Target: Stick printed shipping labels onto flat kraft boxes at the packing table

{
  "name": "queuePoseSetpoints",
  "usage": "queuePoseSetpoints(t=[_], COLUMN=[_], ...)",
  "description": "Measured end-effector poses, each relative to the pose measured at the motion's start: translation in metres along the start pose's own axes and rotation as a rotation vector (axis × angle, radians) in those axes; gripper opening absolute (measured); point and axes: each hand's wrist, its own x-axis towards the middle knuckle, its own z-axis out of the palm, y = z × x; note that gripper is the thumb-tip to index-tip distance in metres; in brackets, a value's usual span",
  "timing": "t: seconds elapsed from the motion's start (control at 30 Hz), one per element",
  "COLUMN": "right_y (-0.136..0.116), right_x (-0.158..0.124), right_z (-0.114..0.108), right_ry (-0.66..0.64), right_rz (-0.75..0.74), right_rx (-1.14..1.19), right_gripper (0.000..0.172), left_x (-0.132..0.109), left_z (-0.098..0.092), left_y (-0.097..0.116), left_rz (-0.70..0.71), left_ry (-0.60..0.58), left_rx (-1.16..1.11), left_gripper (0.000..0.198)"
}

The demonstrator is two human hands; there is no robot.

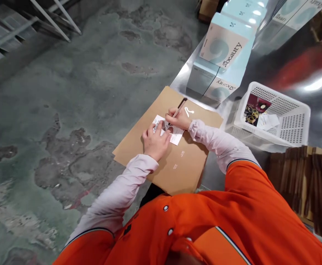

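Observation:
A small white printed card [177, 138] lies on brown cardboard sheets [187, 173] at the table's edge. My left hand [156, 140] rests on the card's near left part, fingers spread and pressing it down. In my right hand [179, 118] a pen [181, 105] with a pale barrel and dark end is gripped, tilted, its lower end at the card. The pen's tip is partly hidden by my fingers. White marks are printed on the brown cardboard beside both hands.
Pale blue boxes [223, 44] marked "beauty" stand stacked on the metal table beyond. A white perforated basket [294, 123] on the right holds cards [256, 110]. Folded cardboard [301, 180] is stacked at the lower right. Worn concrete floor [89, 84] stretches left, with a white metal frame [50, 16] behind.

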Motion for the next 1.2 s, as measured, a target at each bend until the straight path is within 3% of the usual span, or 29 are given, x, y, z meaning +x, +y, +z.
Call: queuePoseSetpoints(t=[0.13,0.73,1.2], right_y=[0.0063,0.0034,0.005], right_x=[-0.0002,0.0034,0.006], right_z=[0.0021,0.0015,0.0013], right_ry=[0.083,-0.03,-0.023], right_rz=[-0.029,0.012,-0.002], right_rx=[0.024,0.005,-0.05], right_gripper=[0.038,0.035,0.035], left_x=[-0.0001,-0.0007,-0.0002], left_z=[-0.0009,0.0054,0.0058], left_y=[0.0007,-0.0029,-0.0033], left_rz=[0.0,0.019,0.019], left_ry=[-0.003,0.056,0.05], left_rx=[-0.007,0.026,0.044], left_gripper=[0.038,0.038,0.038])
